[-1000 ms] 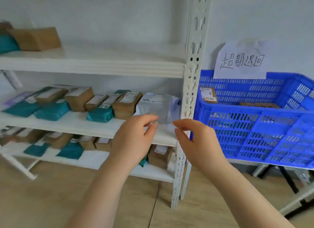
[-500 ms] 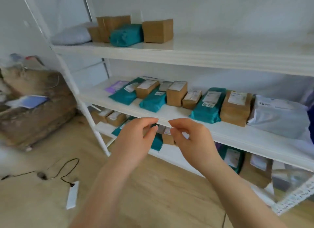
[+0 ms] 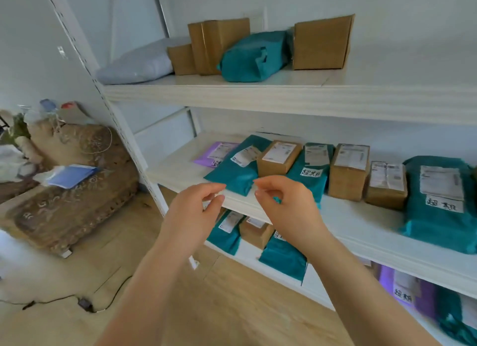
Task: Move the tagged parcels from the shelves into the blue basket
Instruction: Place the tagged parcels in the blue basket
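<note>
Soft, even daylight, faint shadows, wide-angle bowing at the edges, slight motion blur throughout.

Bare forearms, no sleeves, rings or watch.

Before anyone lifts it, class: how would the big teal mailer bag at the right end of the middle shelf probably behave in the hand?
The teal mailer bag looks soft and wrinkled, so it would likely sag rather than stay stiff. Its glossy plastic may be slippery. Lying flat and bulging, it seems unlikely to roll or tip.
</note>
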